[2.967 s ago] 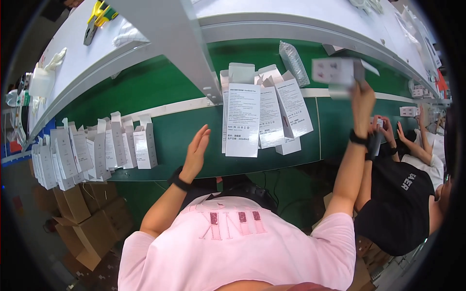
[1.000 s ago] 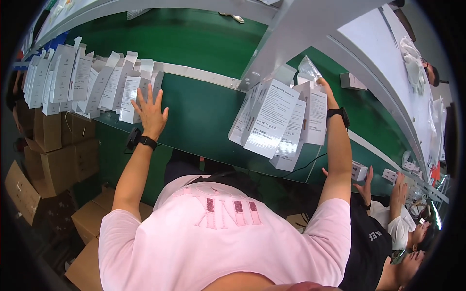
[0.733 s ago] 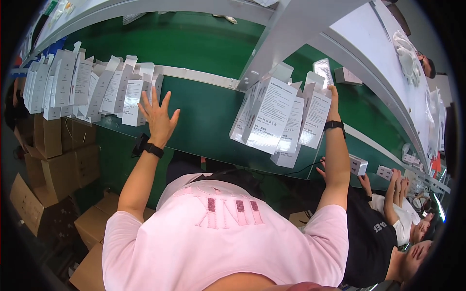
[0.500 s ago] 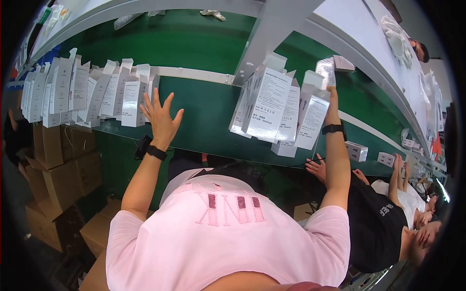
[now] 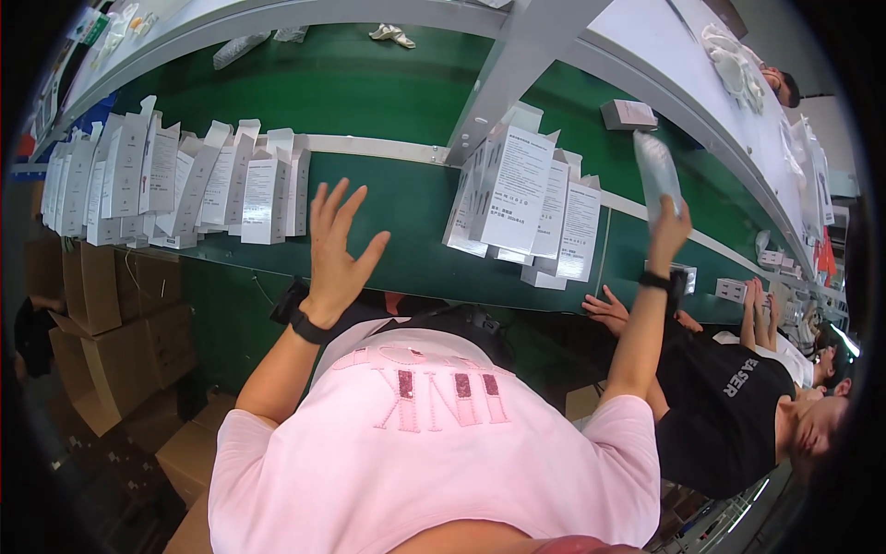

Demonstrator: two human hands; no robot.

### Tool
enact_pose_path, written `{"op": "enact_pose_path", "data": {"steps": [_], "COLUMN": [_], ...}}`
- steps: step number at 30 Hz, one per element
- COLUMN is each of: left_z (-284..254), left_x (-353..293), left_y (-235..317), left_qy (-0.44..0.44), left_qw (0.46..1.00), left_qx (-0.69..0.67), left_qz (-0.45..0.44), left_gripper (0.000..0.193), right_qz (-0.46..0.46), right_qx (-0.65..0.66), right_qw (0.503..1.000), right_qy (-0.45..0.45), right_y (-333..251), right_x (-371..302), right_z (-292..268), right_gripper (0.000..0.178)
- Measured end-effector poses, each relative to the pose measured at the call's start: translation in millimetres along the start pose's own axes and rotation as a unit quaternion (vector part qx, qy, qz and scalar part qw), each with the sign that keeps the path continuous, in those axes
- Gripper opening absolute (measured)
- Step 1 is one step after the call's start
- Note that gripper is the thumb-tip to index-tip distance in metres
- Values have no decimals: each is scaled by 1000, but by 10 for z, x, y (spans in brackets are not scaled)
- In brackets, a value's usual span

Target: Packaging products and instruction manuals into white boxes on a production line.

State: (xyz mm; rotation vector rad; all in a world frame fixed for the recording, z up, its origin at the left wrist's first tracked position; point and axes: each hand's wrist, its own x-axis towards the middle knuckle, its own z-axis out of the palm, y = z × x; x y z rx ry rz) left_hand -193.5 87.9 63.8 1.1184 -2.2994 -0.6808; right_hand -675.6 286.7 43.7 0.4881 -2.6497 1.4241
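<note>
My left hand (image 5: 341, 254) hovers above the green bench, fingers spread and holding nothing. To its left stands a row of white cartons (image 5: 265, 198) with raised end flaps. My right hand (image 5: 670, 226) grips the lower end of a clear plastic-wrapped packet (image 5: 655, 171), tilted upward; what is inside the packet cannot be made out. Between my hands is a cluster of upright white cartons (image 5: 515, 198), also with flaps up. Its rightmost carton (image 5: 579, 231) is left of my right hand and apart from it.
A grey metal post (image 5: 498, 74) rises behind the cluster, joining a shelf overhead. A small white box (image 5: 629, 115) lies on the green conveyor behind. A co-worker's hand (image 5: 606, 309) rests at the bench edge on the right. Brown cardboard boxes (image 5: 120, 346) are stacked at lower left.
My right hand has moved right and nearer, carrying the wrapped packet away from the cartons and conveyor. My left hand has shifted right, away from the carton row.
</note>
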Motion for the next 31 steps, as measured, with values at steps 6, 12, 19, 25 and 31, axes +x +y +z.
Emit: {"op": "enact_pose_path", "data": {"steps": [6,12,19,25,31], "left_z": [-296,-310,-1097,-1733,-2200], "left_x": [182,207,9,-276,-390], "left_y": [573,570,-195,-841,-1231], "left_qy": [-253,-434,-237,-115,34], "left_qw": [759,487,555,733,906], "left_qx": [-595,-725,-785,-670,-378], "left_qz": [-69,-219,-141,-32,188], "left_gripper": [93,82,76,78,67], "right_qz": [-169,-360,-326,-235,-240], "right_qx": [-44,86,250,231,274], "right_qw": [969,823,859,779,720], "right_qy": [-172,-431,-305,-533,-591], "right_y": [-1799,-2785,-2944,-3563,-4030], "right_x": [-1309,-1946,-2288,-2846,-3313], "right_z": [-1383,-785,-280,492,1079], "right_gripper": [35,70,61,22,29]}}
